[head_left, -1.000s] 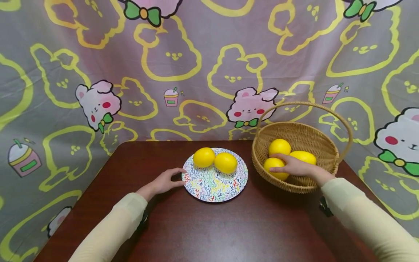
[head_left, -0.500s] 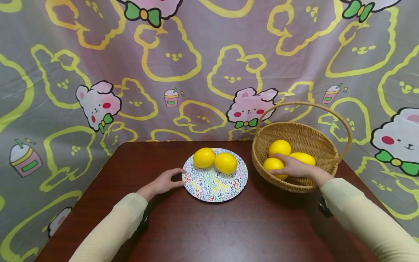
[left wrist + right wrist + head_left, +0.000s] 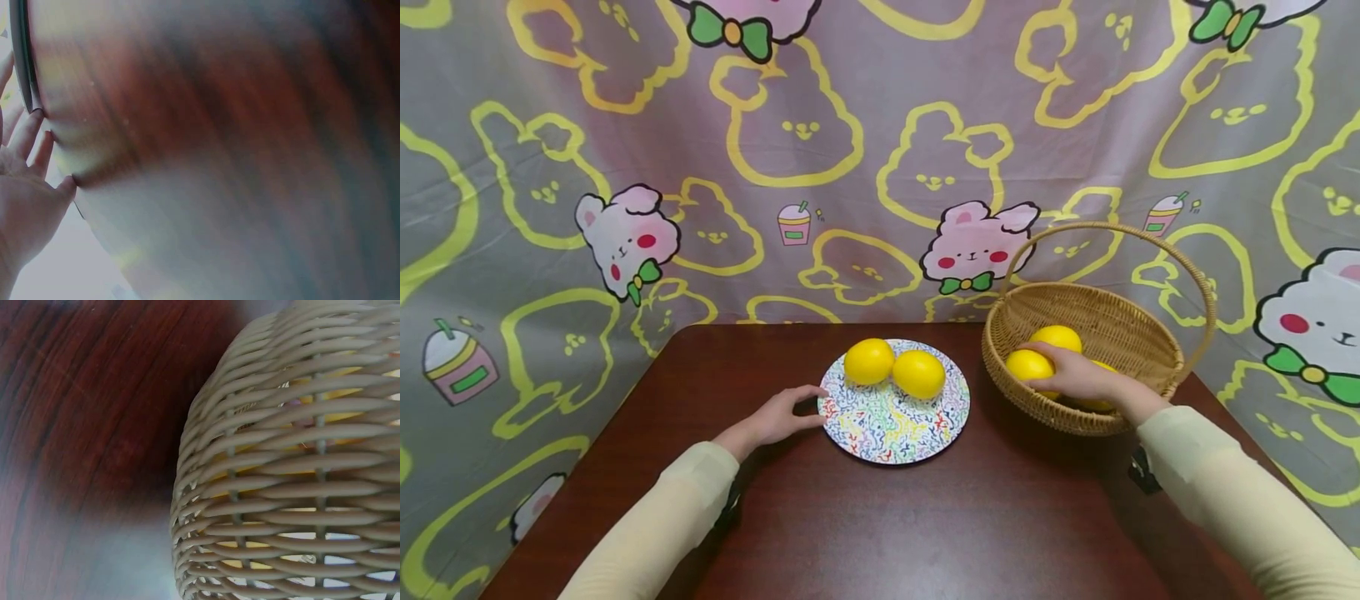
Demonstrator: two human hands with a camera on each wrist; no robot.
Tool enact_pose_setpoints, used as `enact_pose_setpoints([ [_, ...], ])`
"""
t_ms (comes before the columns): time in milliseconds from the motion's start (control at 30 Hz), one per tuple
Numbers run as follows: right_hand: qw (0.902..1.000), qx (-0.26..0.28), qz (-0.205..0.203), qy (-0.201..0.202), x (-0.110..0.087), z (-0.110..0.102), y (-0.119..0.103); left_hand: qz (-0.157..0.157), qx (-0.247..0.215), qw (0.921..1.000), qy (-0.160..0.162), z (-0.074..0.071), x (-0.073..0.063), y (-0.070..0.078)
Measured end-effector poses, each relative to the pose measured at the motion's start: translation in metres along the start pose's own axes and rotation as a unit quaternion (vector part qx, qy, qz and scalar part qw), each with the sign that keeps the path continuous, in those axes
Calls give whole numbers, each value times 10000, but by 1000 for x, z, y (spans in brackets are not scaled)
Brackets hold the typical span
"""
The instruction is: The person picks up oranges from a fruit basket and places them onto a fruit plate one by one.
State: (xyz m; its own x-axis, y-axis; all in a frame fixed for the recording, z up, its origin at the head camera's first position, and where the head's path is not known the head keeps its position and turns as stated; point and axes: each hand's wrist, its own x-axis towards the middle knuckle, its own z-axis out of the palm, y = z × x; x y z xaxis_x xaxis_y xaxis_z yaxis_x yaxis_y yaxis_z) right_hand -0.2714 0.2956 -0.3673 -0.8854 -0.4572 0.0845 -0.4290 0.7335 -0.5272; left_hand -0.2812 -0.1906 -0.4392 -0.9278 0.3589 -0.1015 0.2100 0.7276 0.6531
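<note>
In the head view my right hand (image 3: 1078, 372) reaches into the wicker basket (image 3: 1120, 308), fingers and thumb curled round a yellow lemon (image 3: 1028, 365) at its near left side. Behind that one lies another lemon (image 3: 1058, 337), and a third lemon (image 3: 1101, 387) is mostly hidden under the hand. The right wrist view shows the woven basket wall (image 3: 281, 456), with yellow fruit glimpsed through the gaps. My left hand (image 3: 778, 414) rests on the table at the left rim of a patterned round plate (image 3: 887, 433), fingers and thumb apart. Two lemons (image 3: 868, 362) sit side by side on the plate.
Everything stands on a dark reddish-brown wooden table (image 3: 865, 533). The basket's tall arched handle (image 3: 1105, 225) rises above its opening. A curtain (image 3: 820, 100) printed with cartoon animals hangs close behind the table and along both sides.
The lemon in my right hand has risen slightly. The basket has shifted a little to the right, and the lemons inside it have moved. My left hand and the plate have stayed in place.
</note>
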Motion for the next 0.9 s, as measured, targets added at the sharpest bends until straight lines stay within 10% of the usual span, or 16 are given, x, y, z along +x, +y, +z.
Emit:
enact_pose_setpoints([
  [900,9984,131,222,498,1,-37,-30,-50,77,10000,11,0,1,1],
])
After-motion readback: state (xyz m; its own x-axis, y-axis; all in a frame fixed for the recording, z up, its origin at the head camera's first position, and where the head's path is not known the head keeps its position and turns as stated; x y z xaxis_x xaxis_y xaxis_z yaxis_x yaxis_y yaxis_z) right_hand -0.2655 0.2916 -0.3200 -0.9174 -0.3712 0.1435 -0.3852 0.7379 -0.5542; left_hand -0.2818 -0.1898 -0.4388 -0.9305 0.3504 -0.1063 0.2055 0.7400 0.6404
